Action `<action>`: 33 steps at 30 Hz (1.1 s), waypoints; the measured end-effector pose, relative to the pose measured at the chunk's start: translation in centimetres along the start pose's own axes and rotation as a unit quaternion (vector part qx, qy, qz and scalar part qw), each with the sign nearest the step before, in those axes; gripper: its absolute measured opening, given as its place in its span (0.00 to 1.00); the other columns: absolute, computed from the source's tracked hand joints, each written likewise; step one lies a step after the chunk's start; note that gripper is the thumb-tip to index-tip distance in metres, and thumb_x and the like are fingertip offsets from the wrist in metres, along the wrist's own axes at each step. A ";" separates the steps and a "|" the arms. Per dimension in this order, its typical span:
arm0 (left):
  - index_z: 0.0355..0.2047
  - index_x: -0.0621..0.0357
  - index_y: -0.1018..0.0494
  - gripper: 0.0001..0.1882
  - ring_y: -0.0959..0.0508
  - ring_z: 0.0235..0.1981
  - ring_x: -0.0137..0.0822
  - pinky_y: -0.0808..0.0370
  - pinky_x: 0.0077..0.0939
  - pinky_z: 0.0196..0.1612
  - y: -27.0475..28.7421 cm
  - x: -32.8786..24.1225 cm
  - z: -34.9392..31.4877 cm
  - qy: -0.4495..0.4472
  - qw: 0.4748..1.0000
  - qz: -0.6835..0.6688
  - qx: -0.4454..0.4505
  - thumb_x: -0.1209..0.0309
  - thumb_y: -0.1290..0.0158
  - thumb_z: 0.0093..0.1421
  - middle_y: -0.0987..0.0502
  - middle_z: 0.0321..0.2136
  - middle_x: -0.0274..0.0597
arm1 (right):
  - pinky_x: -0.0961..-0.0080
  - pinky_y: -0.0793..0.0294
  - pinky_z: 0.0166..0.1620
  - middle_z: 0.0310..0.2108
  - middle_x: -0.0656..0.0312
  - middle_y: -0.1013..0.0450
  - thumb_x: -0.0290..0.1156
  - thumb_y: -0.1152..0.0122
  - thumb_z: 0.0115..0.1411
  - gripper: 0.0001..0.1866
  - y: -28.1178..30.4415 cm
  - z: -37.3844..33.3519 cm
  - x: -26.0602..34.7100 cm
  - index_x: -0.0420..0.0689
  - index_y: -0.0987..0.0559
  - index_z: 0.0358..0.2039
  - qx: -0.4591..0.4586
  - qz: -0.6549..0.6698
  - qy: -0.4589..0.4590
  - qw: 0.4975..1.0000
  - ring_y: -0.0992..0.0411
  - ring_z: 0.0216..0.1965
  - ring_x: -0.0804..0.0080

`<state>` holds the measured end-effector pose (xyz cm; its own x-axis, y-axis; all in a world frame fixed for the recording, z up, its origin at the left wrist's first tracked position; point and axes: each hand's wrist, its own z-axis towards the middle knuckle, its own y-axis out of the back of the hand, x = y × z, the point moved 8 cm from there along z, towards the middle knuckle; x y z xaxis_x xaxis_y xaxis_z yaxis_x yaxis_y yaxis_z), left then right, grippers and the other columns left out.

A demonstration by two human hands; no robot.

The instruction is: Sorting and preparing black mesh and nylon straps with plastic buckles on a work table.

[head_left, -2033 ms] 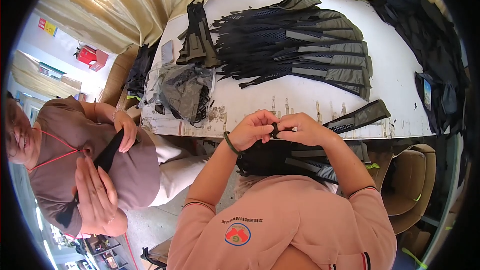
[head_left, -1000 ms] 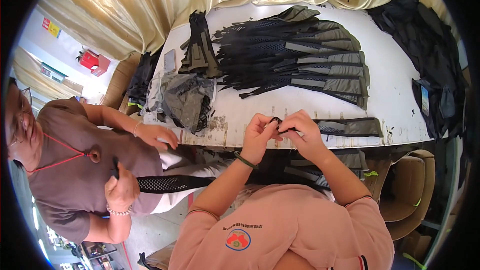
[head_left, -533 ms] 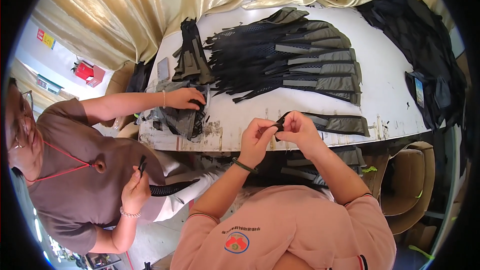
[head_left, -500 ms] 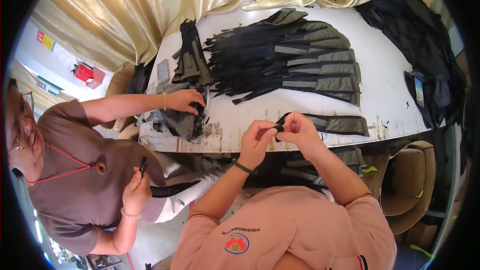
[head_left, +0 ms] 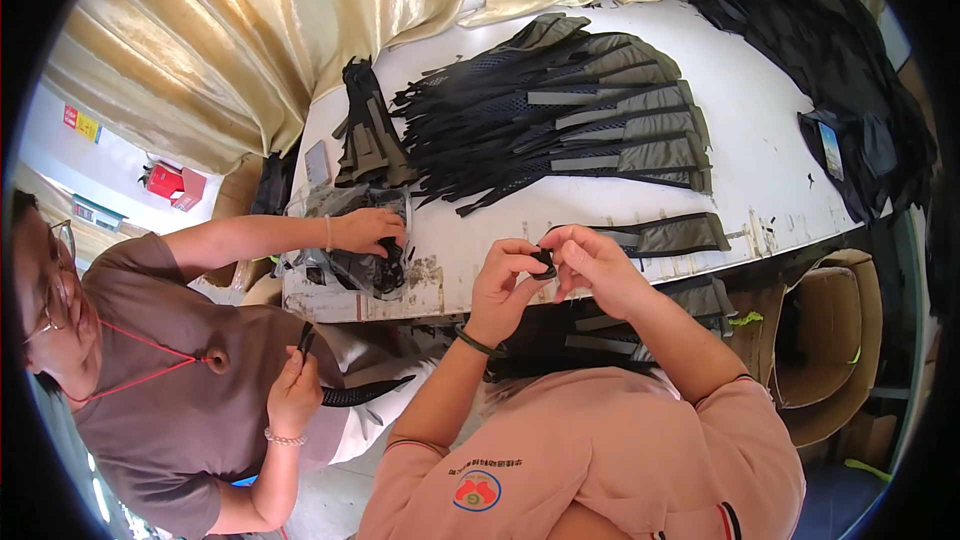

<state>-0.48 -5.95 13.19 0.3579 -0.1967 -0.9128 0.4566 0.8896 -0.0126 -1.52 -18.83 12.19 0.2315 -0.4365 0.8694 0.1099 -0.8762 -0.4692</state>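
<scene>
My left hand pinches a small black piece between thumb and fingers, above the table's near edge. Close against it on the right is my right hand, its fingers bent; whatever sits between them is hidden. Behind the right hand lies a black strap with a grey fabric panel, its narrow end running toward my fingers. Whether the small piece joins that strap I cannot tell.
Similar grey-and-black strap pieces lie fanned across the white table. At left, a co-worker's hand reaches into a clear plastic bag; the other holds a black strip. Dark garments and a cardboard box are at right.
My right thumb has come away from the black piece and its fingers have shifted. The piece stays in my left fingers. The view has moved slightly; the co-worker's lower hand has risen.
</scene>
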 end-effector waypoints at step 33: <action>0.33 0.59 0.31 0.07 0.33 0.18 0.22 0.34 0.17 0.21 0.9 5.8 -6.7 0.399 0.914 -0.073 -0.007 0.68 0.49 0.61 0.30 0.21 0.33 | 0.50 0.50 0.62 0.34 0.62 0.32 0.29 0.36 0.45 0.17 14.4 9.8 4.7 0.47 0.27 0.38 -0.190 -0.801 0.256 0.506 0.34 0.44 0.63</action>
<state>-3.50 -3.55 5.18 -0.4164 0.0448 -0.9081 0.4401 0.8839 -0.1582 10.64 -31.49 8.05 -0.1513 0.9868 0.0581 -0.4564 -0.1219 0.8814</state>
